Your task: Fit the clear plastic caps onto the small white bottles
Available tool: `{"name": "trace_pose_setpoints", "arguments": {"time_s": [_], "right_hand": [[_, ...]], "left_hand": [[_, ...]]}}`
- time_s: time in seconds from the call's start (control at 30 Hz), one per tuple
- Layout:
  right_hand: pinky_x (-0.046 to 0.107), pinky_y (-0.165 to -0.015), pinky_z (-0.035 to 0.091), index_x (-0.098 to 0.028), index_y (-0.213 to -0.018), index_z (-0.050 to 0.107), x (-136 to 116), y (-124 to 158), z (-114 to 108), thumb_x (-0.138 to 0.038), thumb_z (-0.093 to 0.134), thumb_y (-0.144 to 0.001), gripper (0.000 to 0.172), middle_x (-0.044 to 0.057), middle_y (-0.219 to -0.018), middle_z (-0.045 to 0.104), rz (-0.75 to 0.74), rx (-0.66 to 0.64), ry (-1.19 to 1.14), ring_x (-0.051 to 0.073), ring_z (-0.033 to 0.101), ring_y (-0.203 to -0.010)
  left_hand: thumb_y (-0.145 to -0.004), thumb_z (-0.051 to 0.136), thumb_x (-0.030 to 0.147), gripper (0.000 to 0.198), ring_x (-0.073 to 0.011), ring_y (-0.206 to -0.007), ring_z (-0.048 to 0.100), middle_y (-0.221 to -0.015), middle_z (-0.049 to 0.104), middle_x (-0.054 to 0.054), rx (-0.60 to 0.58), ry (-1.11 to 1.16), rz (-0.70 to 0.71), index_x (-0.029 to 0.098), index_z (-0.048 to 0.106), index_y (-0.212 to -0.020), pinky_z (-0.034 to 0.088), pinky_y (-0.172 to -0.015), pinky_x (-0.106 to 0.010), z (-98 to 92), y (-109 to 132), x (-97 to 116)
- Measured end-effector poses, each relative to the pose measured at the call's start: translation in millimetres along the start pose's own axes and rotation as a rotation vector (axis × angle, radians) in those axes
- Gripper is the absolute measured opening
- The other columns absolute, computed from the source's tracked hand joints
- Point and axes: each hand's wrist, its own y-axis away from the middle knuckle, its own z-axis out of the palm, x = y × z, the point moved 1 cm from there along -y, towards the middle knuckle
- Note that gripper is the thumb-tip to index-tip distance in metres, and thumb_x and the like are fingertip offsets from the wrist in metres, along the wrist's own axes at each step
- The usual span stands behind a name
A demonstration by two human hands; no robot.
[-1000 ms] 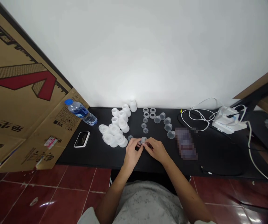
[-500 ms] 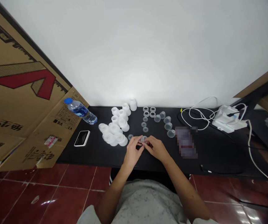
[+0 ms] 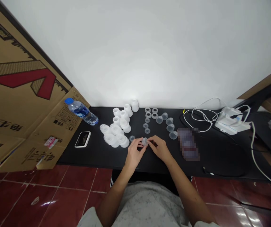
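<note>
Both my hands meet over the front middle of a black table (image 3: 95, 154). My left hand (image 3: 135, 153) and my right hand (image 3: 159, 148) pinch a small clear plastic piece (image 3: 145, 141) between their fingertips, just above the tabletop. To the left of my hands lies a cluster of white plastic bottle-shaped parts (image 3: 116, 132). Behind my hands sit small clear rings (image 3: 147, 115) and several clear cups (image 3: 170, 127). One more clear piece (image 3: 132, 138) lies by my left fingers.
A phone (image 3: 83, 139) lies at the table's left, with a water bottle (image 3: 81, 111) leaning on cardboard boxes (image 3: 19, 94). A blurred object (image 3: 187, 144) sits right of my hands. White cables and chargers (image 3: 227, 121) fill the back right. Red tiled floor (image 3: 43, 195) lies below.
My hands have stayed together on the small clear piece, with the fingers shifting slightly around it and lifting a touch toward the rings. Nothing else on the table has moved.
</note>
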Motion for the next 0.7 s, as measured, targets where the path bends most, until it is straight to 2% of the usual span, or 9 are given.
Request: {"name": "trace_pose_setpoints", "arguments": {"time_s": [0.1, 0.27, 0.47, 0.7], "right_hand": [[0.032, -0.073, 0.055, -0.025, -0.102, 0.075, -1.7, -0.5, -1.8, -0.037, 0.063, -0.109, 0.018, 0.005, -0.092, 0.077, 0.023, 0.02, -0.045, 0.021, 0.071, -0.079], [0.03, -0.071, 0.053, -0.024, -0.099, 0.075, -4.8, -1.4, -4.9, -0.038, 0.064, -0.108, 0.02, 0.004, -0.088, 0.076, 0.064, 0.039, -0.088, 0.02, 0.069, -0.075], [0.031, -0.068, 0.052, -0.024, -0.099, 0.075, -4.7, -0.8, -5.2, -0.038, 0.065, -0.108, 0.019, 0.004, -0.088, 0.076, 0.059, 0.013, -0.123, 0.02, 0.069, -0.075], [0.032, -0.073, 0.054, -0.024, -0.101, 0.073, -4.3, 0.4, -4.1, -0.036, 0.064, -0.109, 0.017, 0.003, -0.089, 0.074, 0.016, -0.022, -0.134, 0.021, 0.069, -0.078]], "left_hand": [[-0.102, 0.076, 0.034, 0.027, -0.019, -0.088, 0.08, -0.115, 0.075, -0.008, 0.009, -0.007, 0.007, 0.022, 0.07, -0.125, 0.074, -0.08, -0.036, -0.1, -0.1, 1.5], [-0.099, 0.079, 0.027, 0.022, -0.0182, -0.09, 0.078, -0.113, 0.074, -0.006, 0.01, -0.029, 0.035, 0.023, 0.071, -0.119, 0.071, -0.078, -0.033, 0.5, -0.9, 3.4], [-0.101, 0.073, 0.022, 0.043, -0.0185, -0.094, 0.076, -0.134, 0.071, -0.011, -0.027, -0.07, 0.08, 0.026, 0.063, -0.143, 0.07, -0.08, -0.033, -1.0, -1.8, 3.5], [-0.104, 0.072, 0.028, 0.034, -0.018, -0.084, 0.073, -0.122, 0.074, -0.01, -0.04, -0.107, 0.072, 0.024, 0.068, -0.138, 0.067, -0.083, -0.035, -1.1, 0.9, 2.0]]}}
